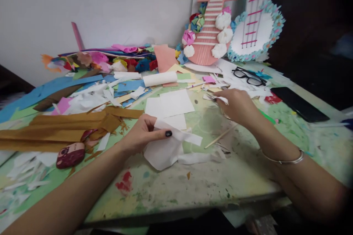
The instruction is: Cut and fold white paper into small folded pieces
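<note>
My left hand (143,132) is closed on a crumpled piece of white paper (165,150), thumb pressed on top, near the front middle of the paint-stained table (198,183). My right hand (237,106) reaches further back with fingers curled at a small white paper scrap (213,98); what it grips is partly hidden. A thin wooden stick (220,136) lies just below the right hand. White paper squares (171,104) lie between the hands.
Brown paper strips (68,125) and coloured paper scraps cover the left. A white roll (160,79), black glasses (248,76) and a black phone (299,104) lie behind. A pink paper guitar (212,29) with flowers leans on the wall. A dark red pouch (70,155) sits front left.
</note>
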Action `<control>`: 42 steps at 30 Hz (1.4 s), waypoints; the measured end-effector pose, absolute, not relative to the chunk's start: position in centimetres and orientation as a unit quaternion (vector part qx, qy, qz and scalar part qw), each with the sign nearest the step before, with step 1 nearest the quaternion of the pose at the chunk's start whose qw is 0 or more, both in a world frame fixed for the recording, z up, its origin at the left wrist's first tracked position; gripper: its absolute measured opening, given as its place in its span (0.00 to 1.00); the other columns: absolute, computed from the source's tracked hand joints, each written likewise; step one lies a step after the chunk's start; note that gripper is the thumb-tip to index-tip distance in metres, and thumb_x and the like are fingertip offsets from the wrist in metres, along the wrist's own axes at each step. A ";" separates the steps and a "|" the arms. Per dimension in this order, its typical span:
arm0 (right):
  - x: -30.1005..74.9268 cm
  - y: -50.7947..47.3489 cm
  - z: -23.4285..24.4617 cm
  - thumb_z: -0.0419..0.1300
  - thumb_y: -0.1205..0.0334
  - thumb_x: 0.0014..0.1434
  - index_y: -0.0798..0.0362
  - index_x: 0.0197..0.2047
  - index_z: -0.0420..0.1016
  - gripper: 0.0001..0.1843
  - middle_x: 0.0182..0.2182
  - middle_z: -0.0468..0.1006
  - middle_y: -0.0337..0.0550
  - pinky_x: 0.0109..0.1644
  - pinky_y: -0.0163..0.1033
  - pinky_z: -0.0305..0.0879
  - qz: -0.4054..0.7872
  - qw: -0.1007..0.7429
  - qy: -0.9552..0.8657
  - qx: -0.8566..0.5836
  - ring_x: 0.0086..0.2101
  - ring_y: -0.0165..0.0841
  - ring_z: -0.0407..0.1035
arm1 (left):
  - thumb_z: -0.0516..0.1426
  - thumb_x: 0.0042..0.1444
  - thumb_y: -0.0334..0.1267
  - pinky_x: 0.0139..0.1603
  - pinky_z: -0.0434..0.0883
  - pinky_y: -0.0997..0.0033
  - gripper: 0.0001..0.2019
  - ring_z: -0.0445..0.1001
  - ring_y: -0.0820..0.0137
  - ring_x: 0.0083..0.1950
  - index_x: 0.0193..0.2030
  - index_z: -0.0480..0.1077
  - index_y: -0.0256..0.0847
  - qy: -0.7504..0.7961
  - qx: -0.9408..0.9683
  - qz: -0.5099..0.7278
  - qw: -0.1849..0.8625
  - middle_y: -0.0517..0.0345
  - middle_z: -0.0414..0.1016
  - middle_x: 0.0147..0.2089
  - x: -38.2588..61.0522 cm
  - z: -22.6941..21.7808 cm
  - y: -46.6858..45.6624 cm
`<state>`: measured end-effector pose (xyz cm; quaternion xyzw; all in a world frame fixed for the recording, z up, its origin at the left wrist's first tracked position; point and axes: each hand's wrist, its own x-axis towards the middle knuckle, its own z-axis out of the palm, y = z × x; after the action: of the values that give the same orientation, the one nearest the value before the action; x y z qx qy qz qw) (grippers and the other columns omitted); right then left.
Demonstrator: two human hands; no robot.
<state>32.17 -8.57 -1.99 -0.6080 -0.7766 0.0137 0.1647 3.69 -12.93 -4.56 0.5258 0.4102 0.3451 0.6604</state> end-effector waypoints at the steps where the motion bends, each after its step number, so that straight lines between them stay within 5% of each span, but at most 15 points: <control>1: 31.4 -9.3 -2.0 0.53 0.60 0.61 0.55 0.46 0.78 0.16 0.42 0.80 0.51 0.45 0.41 0.64 0.095 0.227 -0.807 -0.537 0.44 0.40 0.72 | 0.70 0.39 0.42 0.21 0.69 0.78 0.12 0.73 0.72 0.22 0.26 0.79 0.36 0.424 0.525 0.341 0.654 0.52 0.79 0.25 3.8 -4.6 -12.9; 3: 29.6 -10.8 -2.3 0.57 0.53 0.60 0.56 0.50 0.76 0.20 0.41 0.81 0.49 0.42 0.38 0.67 0.315 0.250 -0.826 -0.395 0.39 0.34 0.74 | 0.69 0.40 0.43 0.21 0.67 0.79 0.12 0.73 0.72 0.22 0.28 0.79 0.35 0.454 0.531 0.326 0.636 0.52 0.79 0.26 3.9 -4.6 -12.7; 5: 28.3 -12.0 -2.9 0.64 0.54 0.53 0.58 0.50 0.75 0.23 0.33 0.82 0.46 0.36 0.35 0.68 0.407 0.241 -0.809 -0.348 0.31 0.31 0.74 | 0.68 0.42 0.43 0.21 0.66 0.80 0.13 0.72 0.73 0.22 0.29 0.79 0.34 0.481 0.545 0.307 0.614 0.53 0.79 0.26 4.1 -4.7 -12.5; 10: 27.7 -12.1 -3.9 0.61 0.68 0.55 0.57 0.37 0.80 0.08 0.25 0.80 0.40 0.30 0.30 0.63 0.380 0.254 -0.793 -0.404 0.25 0.27 0.72 | 0.68 0.40 0.46 0.19 0.61 0.81 0.15 0.67 0.76 0.21 0.27 0.78 0.34 0.521 0.556 0.292 0.578 0.57 0.77 0.24 4.4 -5.1 -11.9; 14: 29.5 -10.2 -3.2 0.59 0.70 0.54 0.55 0.37 0.80 0.09 0.22 0.79 0.38 0.31 0.31 0.63 0.343 0.218 -0.787 -0.464 0.24 0.28 0.72 | 0.65 0.44 0.48 0.25 0.66 0.78 0.15 0.71 0.73 0.26 0.30 0.78 0.36 0.503 0.590 0.253 0.579 0.55 0.78 0.28 3.5 -4.5 -10.0; 18: 31.8 -8.0 -2.7 0.54 0.77 0.51 0.57 0.37 0.81 0.16 0.27 0.81 0.43 0.34 0.34 0.61 0.165 0.142 -0.783 -0.583 0.29 0.32 0.73 | 0.62 0.49 0.46 0.30 0.67 0.76 0.14 0.73 0.70 0.31 0.36 0.79 0.39 0.481 0.710 0.129 0.498 0.54 0.80 0.34 2.4 -2.3 -5.6; 28: 32.3 -7.0 -4.1 0.55 0.69 0.54 0.56 0.37 0.78 0.11 0.33 0.80 0.50 0.30 0.35 0.51 0.087 0.021 -0.779 -0.621 0.35 0.37 0.72 | 0.64 0.43 0.43 0.27 0.54 0.73 0.11 0.59 0.75 0.24 0.28 0.75 0.36 0.431 0.847 0.079 0.299 0.62 0.67 0.23 6.5 -1.9 5.4; 32: 32.7 -7.2 -3.3 0.55 0.71 0.51 0.55 0.32 0.77 0.09 0.32 0.79 0.48 0.30 0.35 0.51 0.098 -0.019 -0.786 -0.610 0.34 0.36 0.70 | 0.64 0.41 0.41 0.26 0.50 0.73 0.11 0.54 0.77 0.23 0.24 0.70 0.36 0.432 0.837 0.117 0.314 0.66 0.58 0.20 7.1 -3.7 6.6; 42: 33.1 -7.2 -2.9 0.55 0.70 0.54 0.53 0.31 0.74 0.07 0.31 0.78 0.47 0.30 0.37 0.52 0.124 -0.086 -0.784 -0.602 0.32 0.36 0.69 | 0.67 0.37 0.39 0.25 0.51 0.74 0.13 0.55 0.78 0.24 0.23 0.69 0.35 0.493 0.768 0.210 0.352 0.65 0.60 0.21 7.4 -5.2 5.8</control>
<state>33.06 -7.24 -2.93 -0.6019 -0.7840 0.1244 -0.0865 7.37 5.83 -5.16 0.7679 0.4926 0.2097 0.3516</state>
